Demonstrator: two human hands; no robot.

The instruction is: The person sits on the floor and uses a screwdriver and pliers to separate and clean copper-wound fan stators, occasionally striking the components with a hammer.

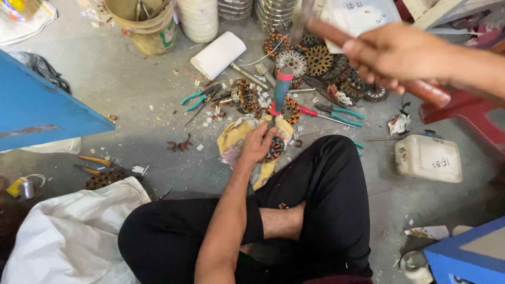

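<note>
I sit cross-legged on a grey floor. My left hand (258, 143) grips the lower part of an upright screwdriver or chisel with a teal and red handle (280, 90), its tip set on a round wound motor stator (274, 151) that rests on a yellow cloth (234, 138). My right hand (395, 55) is raised high at the upper right, shut on the reddish wooden handle of a hammer (330, 32); its metal head is blurred near the top edge.
More stators and laminated rings (318, 60) lie beyond, with teal-handled pliers (195, 98), red-handled cutters (329, 113), a white roll (218, 54), a yellow bucket (150, 29), a white plastic container (428, 158), blue boxes (37, 105) and a white sack (73, 236).
</note>
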